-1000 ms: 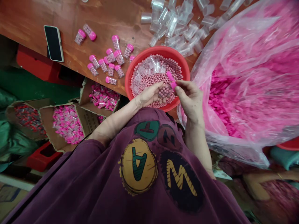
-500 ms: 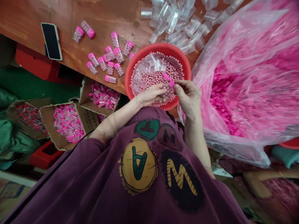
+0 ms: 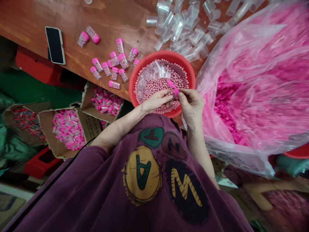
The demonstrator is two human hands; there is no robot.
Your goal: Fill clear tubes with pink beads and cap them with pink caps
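Note:
My left hand is closed around a small clear container of pink beads, mostly hidden by its fingers, over the near side of a red basin. Against it, my right hand pinches a bright pink cap with its flap standing open to the upper left. The basin holds pink beads and several clear empty containers. Left of the basin, several filled, pink-capped containers lie on the brown wooden table.
Clear tubes are heaped behind the basin. A large plastic bag of pink caps fills the right side. A phone lies at the left. Cardboard boxes of capped containers stand below the table edge. Another person's arm shows at lower right.
The view has shifted slightly, so the table and basin sit lower. Both hands remain together at the container, with the pink cap still at its top.

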